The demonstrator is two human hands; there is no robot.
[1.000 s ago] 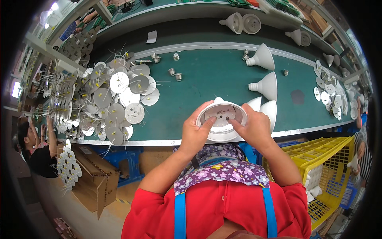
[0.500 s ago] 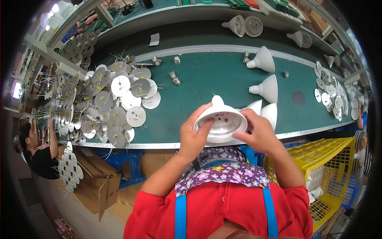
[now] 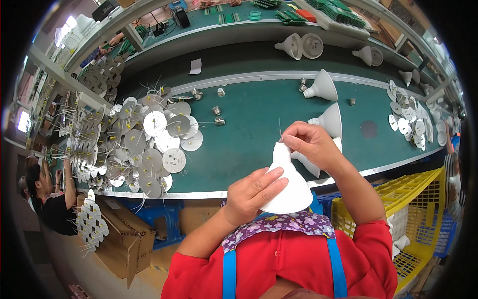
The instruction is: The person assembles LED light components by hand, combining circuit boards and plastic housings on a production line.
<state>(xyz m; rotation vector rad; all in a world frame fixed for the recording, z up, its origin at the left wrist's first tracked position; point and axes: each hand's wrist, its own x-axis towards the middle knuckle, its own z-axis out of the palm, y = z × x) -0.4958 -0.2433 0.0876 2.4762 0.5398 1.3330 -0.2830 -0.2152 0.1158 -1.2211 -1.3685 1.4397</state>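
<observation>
Facing a wide green desk (image 3: 244,149) with a pale front edge. Flanked below it by a yellow crate (image 3: 398,188) to the right and an opened cardboard box (image 3: 117,244) to the left. On the desk's left side, notice a deep heap of round discs (image 3: 155,123) with loose leads; toward the right, spare white shells (image 3: 331,119). Holding one white lamp shell (image 3: 293,192) before the chest, across the desk's front edge, neck up and wide mouth down, slightly tilted. Looks light and stiff, probably smooth enough to slip and perhaps liable to crack if dropped. Best taken around the sloping side, without a hard squeeze. Gripping just there with the left hand (image 3: 251,197), fingers laid over the cone. Narrowed to a pinch with the right hand (image 3: 312,142) at the neck's tip. Farther back, see small metal caps (image 3: 219,121). Apparently pinching a thin wire (image 3: 280,127) at the neck; likely bends easily, so best taken lightly between fingertips.
</observation>
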